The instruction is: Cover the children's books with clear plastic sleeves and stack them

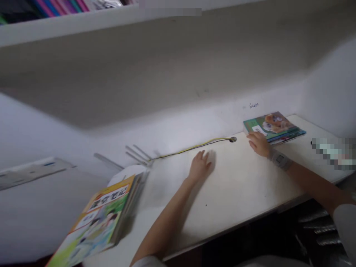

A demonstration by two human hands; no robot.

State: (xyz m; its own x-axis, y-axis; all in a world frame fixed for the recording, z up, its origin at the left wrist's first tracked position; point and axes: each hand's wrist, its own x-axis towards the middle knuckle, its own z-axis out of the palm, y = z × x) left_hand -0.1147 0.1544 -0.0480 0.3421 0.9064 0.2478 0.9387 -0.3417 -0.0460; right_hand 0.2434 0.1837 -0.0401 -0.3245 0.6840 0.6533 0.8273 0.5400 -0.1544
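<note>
My left hand [199,166] lies flat on the white desk [239,193], fingers stretched out, holding nothing. My right hand [259,143], with a grey band on its wrist, reaches to the near edge of a small stack of colourful books [274,127] at the desk's back right; its fingers touch the stack's side, but any grip is unclear. A second stack of picture books [101,218] leans at the desk's left end, well left of my left hand.
A yellow-and-black cable [191,147] runs along the back of the desk into a round cable hole [233,139]. A metal wire rack [137,154] stands behind the left books. A shelf [69,22] with books hangs overhead. A blurred patch sits at far right.
</note>
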